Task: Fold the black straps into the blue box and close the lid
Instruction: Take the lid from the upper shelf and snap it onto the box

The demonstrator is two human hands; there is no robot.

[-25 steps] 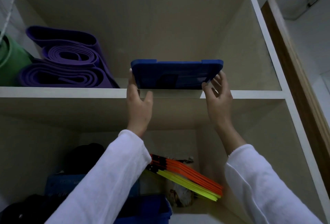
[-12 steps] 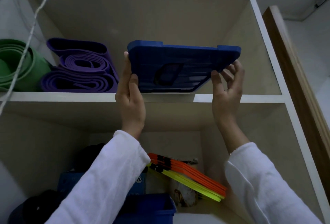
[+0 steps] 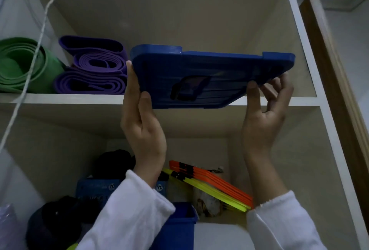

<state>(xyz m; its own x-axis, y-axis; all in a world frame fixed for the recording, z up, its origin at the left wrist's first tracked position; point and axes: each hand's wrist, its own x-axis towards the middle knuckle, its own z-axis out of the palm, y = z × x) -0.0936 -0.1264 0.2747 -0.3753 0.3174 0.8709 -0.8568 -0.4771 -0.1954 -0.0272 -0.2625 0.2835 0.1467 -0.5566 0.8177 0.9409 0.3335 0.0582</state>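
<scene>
A flat blue lid [image 3: 201, 74] is held up in front of the upper shelf, tilted so its ribbed underside faces me. My left hand [image 3: 142, 122] grips its left edge, thumb under and fingers behind. My right hand [image 3: 265, 106] holds its right corner with curled fingers. Down in the lower compartment, the blue box [image 3: 179, 227] stands open behind my left sleeve. Dark black straps [image 3: 54, 223] lie heaped to the box's left, and another dark bundle [image 3: 114, 161] sits behind it.
Rolled purple bands [image 3: 93, 70] and a green roll [image 3: 18, 66] lie on the upper shelf [image 3: 60, 98] at left. Orange and yellow flat bars [image 3: 209, 186] lean in the lower compartment. A white cord [image 3: 34, 58] hangs at left. A wooden door frame [image 3: 339, 90] stands at right.
The lid has come off the upper shelf toward me and tilted to show its underside. Both hands stayed on its edges.
</scene>
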